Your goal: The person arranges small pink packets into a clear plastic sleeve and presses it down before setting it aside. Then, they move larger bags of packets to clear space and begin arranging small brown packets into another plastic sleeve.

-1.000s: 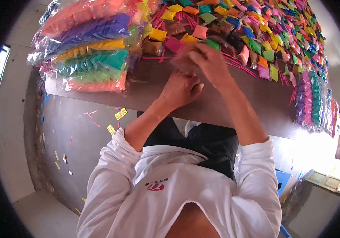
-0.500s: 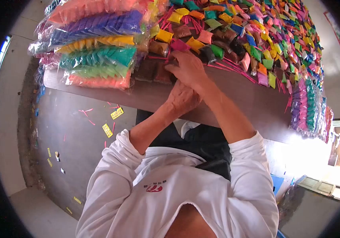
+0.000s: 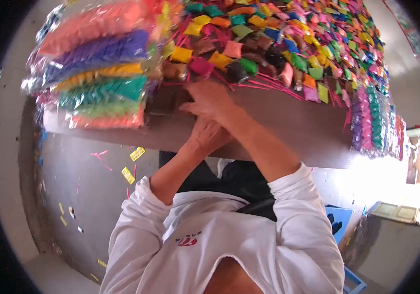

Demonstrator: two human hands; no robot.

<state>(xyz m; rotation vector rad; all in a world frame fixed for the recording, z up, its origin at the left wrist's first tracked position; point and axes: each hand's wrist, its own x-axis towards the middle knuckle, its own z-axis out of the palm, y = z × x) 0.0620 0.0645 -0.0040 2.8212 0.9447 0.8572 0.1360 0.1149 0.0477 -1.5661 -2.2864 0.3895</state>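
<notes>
My right hand [image 3: 211, 100] lies across the top of my left hand [image 3: 209, 131] at the near edge of the brown table [image 3: 288, 115]. Its fingers point left and bend inward, a little blurred; whatever they close on is hidden. The fingers of my left hand are covered by the right one. Just left of my hands lie dark brown packets [image 3: 167, 102]. Beyond my fingertips are a magenta packet [image 3: 201, 67], a yellow packet [image 3: 181, 54] and a black packet [image 3: 237, 71], with thin pink strips [image 3: 268, 84] beside them.
A large heap of small coloured packets [image 3: 312, 44] covers the table's far side. Stacked clear bags of packets [image 3: 97, 73] stand at the left, more bagged rows [image 3: 374, 120] at the right edge. Yellow labels [image 3: 128, 175] and pink strips lie on the floor [image 3: 97, 196].
The view has shifted, so the table and heap sit slightly further left. My hands stay crossed together at the table edge, now slightly further from the brown packets.
</notes>
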